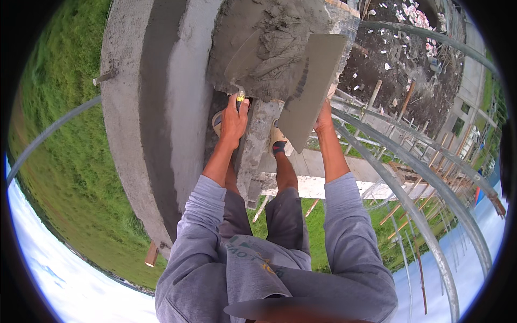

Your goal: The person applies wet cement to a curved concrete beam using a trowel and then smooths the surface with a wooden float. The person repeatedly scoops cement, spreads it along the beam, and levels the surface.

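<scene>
My left hand [233, 125] is closed around the yellow-and-black handle of a trowel [240, 96]. Its mortar-coated blade lies against wet grey mortar [280, 40] spread on a flat surface in front of me. On the right, my right hand [324, 116] grips a long flat float [312, 89] from behind, so most of its fingers are hidden. The float is tilted, its broad grey face toward me, with a darker streak of rough mortar along its left part. Its upper part overlaps the right side of the mortar.
A concrete wall [126, 107] with a smoothed band [186, 97] curves along my left, a pipe [59, 129] beyond it. My feet stand by a narrow mortar-crusted plank [253, 151], high above grass. Metal pipes [414, 161] and scaffold poles cross the right side over rubble-strewn ground [398, 64].
</scene>
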### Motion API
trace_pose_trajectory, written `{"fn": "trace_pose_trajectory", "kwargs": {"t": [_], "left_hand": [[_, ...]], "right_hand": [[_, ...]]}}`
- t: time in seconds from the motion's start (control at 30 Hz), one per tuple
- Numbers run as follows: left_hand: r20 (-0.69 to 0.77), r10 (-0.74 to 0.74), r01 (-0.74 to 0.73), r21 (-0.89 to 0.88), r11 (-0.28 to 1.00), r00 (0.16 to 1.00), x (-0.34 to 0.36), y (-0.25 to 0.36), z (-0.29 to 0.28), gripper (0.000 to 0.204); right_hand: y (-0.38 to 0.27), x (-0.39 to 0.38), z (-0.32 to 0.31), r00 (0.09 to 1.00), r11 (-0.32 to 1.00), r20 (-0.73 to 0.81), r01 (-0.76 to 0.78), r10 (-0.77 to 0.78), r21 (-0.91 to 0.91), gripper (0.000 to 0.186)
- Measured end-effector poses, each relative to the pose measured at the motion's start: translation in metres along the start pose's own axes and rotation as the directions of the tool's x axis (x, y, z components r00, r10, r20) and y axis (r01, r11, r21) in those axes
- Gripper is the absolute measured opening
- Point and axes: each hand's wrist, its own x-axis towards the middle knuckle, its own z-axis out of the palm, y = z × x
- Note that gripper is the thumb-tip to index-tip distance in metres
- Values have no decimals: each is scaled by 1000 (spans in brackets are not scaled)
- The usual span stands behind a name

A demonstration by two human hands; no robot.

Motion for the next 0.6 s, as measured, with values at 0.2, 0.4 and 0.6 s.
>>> {"fn": "trace_pose_trajectory", "kwargs": {"t": [0.2,0.4,0.6], "left_hand": [[368,-285,421,-370,828,885,36,-26,18,37],[603,-86,488,-544,683,793,80,13,49,38],[545,-55,342,-440,830,836,20,68,-11,34]], "right_hand": [[0,23,45,999,958,23,-34,42,-286,52],[28,-14,16,997,990,15,-70,73,-118,53],[7,-63,-32,986,989,90,-143,138,40,49]]}}
